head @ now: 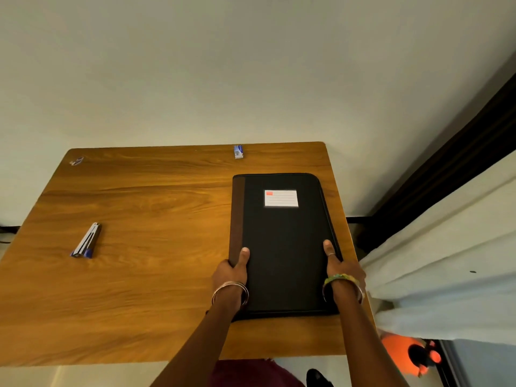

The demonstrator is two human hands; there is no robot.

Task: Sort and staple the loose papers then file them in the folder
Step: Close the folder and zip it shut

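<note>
Hands (230, 270) hold folder (282, 244) (stapler (86, 241) well left).

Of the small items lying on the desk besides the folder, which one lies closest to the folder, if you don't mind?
The small blue-and-white box at the far edge, just beyond the folder; the stapler lies far left.

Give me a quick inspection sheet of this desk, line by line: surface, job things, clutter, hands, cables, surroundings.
Surface: wooden table, wood-grain top.
Job's things: black folder, closed, flat at the right side, white label on its cover; stapler lying at the left; small staple box near the far edge. No loose papers seen.
Clutter: small unclear object at the far left corner.
Hands: left hand and right hand grip the folder's side edges.
Cables: nothing seen.
Surroundings: plain wall behind; white curtain at right.
</note>
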